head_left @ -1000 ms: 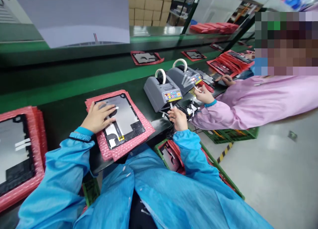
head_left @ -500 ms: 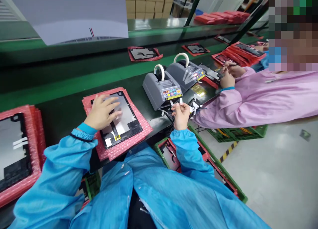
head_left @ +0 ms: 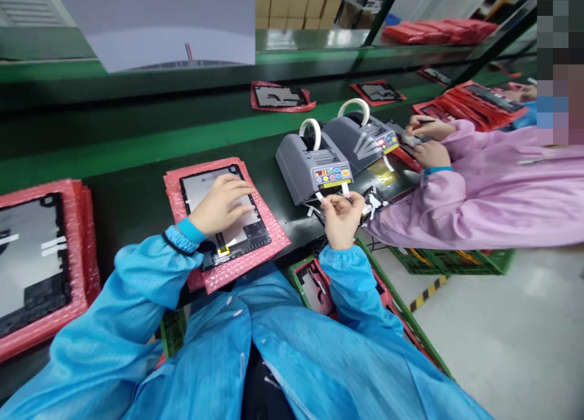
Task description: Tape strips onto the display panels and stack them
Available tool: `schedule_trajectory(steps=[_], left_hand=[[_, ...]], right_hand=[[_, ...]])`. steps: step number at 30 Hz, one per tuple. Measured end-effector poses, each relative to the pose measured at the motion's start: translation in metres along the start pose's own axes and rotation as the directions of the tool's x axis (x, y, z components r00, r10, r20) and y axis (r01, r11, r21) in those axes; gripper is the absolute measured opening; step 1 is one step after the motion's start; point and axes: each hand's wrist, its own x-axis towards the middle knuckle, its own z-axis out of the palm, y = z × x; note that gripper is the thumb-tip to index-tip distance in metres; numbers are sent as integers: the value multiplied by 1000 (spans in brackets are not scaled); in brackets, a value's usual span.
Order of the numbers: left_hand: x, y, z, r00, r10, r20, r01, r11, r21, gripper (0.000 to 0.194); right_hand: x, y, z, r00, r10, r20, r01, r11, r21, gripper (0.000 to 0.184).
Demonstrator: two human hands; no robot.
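Note:
My left hand [head_left: 222, 206] is over a grey and black tablet panel [head_left: 250, 233], fingers apart with nothing in them; whether it touches the surface I cannot tell. The panel lies on red bubble-wrap bags [head_left: 271, 245] at the front of the bench. My right hand [head_left: 342, 219] is at the front of the nearer grey tape dispenser [head_left: 296, 165]. Its thumb and finger pinch a short strip of white tape [head_left: 319, 196]. Another tape end [head_left: 345, 189] sticks out of the dispenser just above those fingers.
A second tape dispenser [head_left: 358, 131] stands beside the first. At left, another panel [head_left: 27, 250] tops a stack of bubble-wrap bags. Green crates [head_left: 410, 335] sit below the bench edge. To the right, a co-worker's hands [head_left: 431, 143] handle a panel.
The view has swung, so the bench appears shifted to the right. My left hand has moved down and right across the panel. My right hand stays at the dispenser, closer to its tape end.

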Motion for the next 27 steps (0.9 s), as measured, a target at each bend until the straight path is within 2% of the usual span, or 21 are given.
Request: schedule_trajectory(steps=[1, 3, 5, 8, 10, 14, 19, 21, 23, 27], left_hand=[[4, 6, 2, 1000, -10, 4, 10, 999, -38, 40], [13, 17, 5, 999, -37, 11, 38, 994, -103, 38], [18, 23, 8, 998, -55, 16, 57, 988, -144, 33], [19, 22, 10, 995, -91, 30, 95, 978, -184, 27], [14, 17, 11, 987, -159, 29, 162, 966, -201, 27], [4, 8, 14, 946, -324, -8, 314, 921, -230, 28], [1, 5, 18, 926, -378, -8, 359, 885, -297, 28], [2, 5, 19, 916, -400, 4, 381, 870, -312, 27], [3, 6, 21, 888, -459, 26, 447, 849, -282, 26], [8, 10, 26, 806, -592, 31, 592, 802, -74, 21]], right_hand=[[-4, -9, 4, 995, -6, 97, 5, 1000, 18, 48], [-10, -26, 16, 955, -8, 295, -10, 998, 61, 47], [-12, -39, 31, 890, -6, 456, -34, 996, 79, 46], [-8, -46, 50, 791, 9, 612, -69, 995, 75, 46], [-3, -44, 59, 765, 24, 643, -93, 993, 74, 48], [5, -34, 69, 792, 77, 606, -164, 982, 89, 52], [7, -29, 79, 714, 125, 689, -247, 966, 80, 54], [7, -27, 83, 702, 128, 700, -250, 965, 74, 53], [8, -22, 87, 703, 139, 697, -245, 968, 55, 52], [13, -12, 95, 693, 179, 698, -222, 975, -29, 50]])
